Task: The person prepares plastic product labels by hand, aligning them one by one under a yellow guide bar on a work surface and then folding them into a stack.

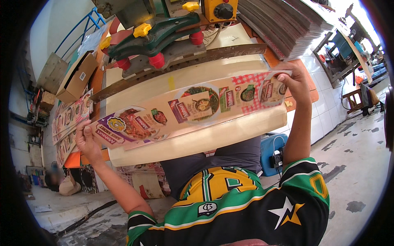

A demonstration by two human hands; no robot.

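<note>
A long printed card strip (188, 107) with pictures of food dishes and a red checked pattern stretches between my two hands. My left hand (88, 143) pinches its left end, by the purple corner. At the other end, my right hand (296, 84) grips the upper right corner, thumb on top, where the strip curls up slightly. The strip lies tilted over a cream-coloured board (250, 132); its right end is higher. Beyond its far edge runs a long metal bar (180, 67), below a green press (154, 41) with red pads and yellow knobs.
An orange control box (219, 10) with a black dial stands behind the press. At far right lies a tall stack of grey sheets (283, 26). On the left are more printed strips (72, 117) and an open cardboard box (78, 78). A blue box (269, 153) stands by my right leg.
</note>
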